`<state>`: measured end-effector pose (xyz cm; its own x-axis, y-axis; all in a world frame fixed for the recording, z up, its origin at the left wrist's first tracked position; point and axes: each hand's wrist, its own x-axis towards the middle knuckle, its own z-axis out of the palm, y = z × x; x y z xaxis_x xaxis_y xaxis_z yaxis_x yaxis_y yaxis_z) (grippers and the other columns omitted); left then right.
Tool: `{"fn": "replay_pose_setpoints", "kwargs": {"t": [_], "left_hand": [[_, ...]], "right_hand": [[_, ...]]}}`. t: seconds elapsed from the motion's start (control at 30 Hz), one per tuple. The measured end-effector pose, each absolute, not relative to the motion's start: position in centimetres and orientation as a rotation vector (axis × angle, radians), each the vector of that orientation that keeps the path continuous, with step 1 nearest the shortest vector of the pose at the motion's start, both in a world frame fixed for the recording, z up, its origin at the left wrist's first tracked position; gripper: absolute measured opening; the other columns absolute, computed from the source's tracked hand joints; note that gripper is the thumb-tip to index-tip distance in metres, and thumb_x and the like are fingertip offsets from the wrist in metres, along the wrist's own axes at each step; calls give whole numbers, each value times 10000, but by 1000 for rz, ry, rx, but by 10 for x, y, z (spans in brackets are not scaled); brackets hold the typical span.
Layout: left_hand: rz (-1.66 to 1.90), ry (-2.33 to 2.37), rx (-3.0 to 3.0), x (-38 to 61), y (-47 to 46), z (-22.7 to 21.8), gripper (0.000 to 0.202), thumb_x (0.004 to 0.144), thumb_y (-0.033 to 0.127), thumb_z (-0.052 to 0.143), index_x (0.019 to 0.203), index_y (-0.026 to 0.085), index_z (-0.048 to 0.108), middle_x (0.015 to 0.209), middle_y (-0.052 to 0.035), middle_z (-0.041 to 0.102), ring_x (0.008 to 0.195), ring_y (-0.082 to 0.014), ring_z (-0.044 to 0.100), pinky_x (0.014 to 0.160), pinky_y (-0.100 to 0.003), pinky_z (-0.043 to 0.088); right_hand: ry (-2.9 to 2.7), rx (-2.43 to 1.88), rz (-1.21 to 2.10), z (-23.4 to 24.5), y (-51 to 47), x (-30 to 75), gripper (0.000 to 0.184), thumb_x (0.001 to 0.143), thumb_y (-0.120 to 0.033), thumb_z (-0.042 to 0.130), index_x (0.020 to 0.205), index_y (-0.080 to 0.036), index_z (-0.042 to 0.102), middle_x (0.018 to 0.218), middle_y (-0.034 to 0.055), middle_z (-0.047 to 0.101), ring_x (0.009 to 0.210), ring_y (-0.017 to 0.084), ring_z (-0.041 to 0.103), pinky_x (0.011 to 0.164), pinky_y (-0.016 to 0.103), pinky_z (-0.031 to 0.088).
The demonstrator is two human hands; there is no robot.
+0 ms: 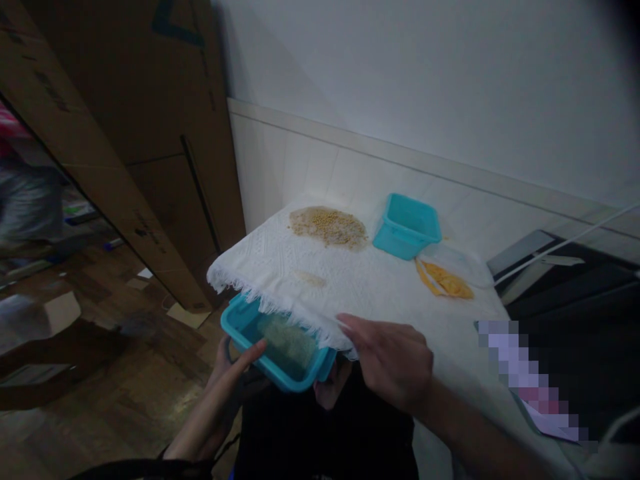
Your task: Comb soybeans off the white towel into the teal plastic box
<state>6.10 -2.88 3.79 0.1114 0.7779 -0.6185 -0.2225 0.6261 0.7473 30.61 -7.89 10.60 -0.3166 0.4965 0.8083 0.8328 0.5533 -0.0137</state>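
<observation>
left fingers: partly closed on the near-left side of a teal tub, the thumb over its rim.
right fingers: curled together at the fringe of the white cloth; whether they pinch it cannot be told.
teal tub: tilted, in the left fingers' hold and left of the right ones, its far side under the fringe.
pale grains: inside that tub, just beyond the left thumb.
small scatter: on the cloth, beyond both sets of fingers.
mixed heap: farther out from them.
second tub: upright, beyond the right fingers, near an orange packet.
</observation>
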Motion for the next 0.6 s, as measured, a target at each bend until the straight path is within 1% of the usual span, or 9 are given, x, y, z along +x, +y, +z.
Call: {"fn": "replay_pose_setpoints", "kwargs": {"t": [0.1,0.13,0.2,0.37,0.5,0.6], "left_hand": [[785,1258,542,64,-31,42,1027,753,296,900,1566,343,274,1216,-166,728,885,-331,805,841,-493,646],[782,1259,536,66,-32,42,1035,747,298,905,1566,342,273,1220,-169,729,887,-336,806,838,-495,646],[776,1267,521,68,-33,42,1042,729,304,917,1555,340,284,1242,-175,727,898,-343,806,839,-503,644],[741,1265,520,70,-35,40,1041,714,320,925,1539,356,290,1337,-175,692,922,-333,804,864,-509,636],[740,1261,525,72,-36,41,1054,752,290,896,1571,346,235,1315,-187,689,899,-329,803,834,-497,641],[736,1277,527,73,-36,44,1021,758,290,896,1557,348,263,1300,-173,693,880,-313,803,837,-495,644]], "right_hand": [[-1896,-1186,-738,104,-63,334,212,988,-86,608,1121,-160,755,907,30,839,627,116,758,628,185,582],[-1876,-1210,-784,102,-58,342,198,986,-94,618,1112,-153,760,885,33,837,581,111,739,587,187,559],[-1882,-1233,-806,97,-52,355,192,990,-113,620,1104,-149,770,835,29,831,531,103,710,555,189,529],[-1959,-1280,-763,95,-63,354,224,1008,-145,583,1108,-176,781,869,23,836,583,104,731,624,185,559],[-1981,-1240,-671,102,-78,345,213,1007,-137,587,1116,-194,762,861,2,835,590,99,736,617,181,568],[-1957,-1256,-636,107,-83,345,225,1008,-147,598,1159,-211,751,884,-3,838,610,106,748,616,188,578]]}}
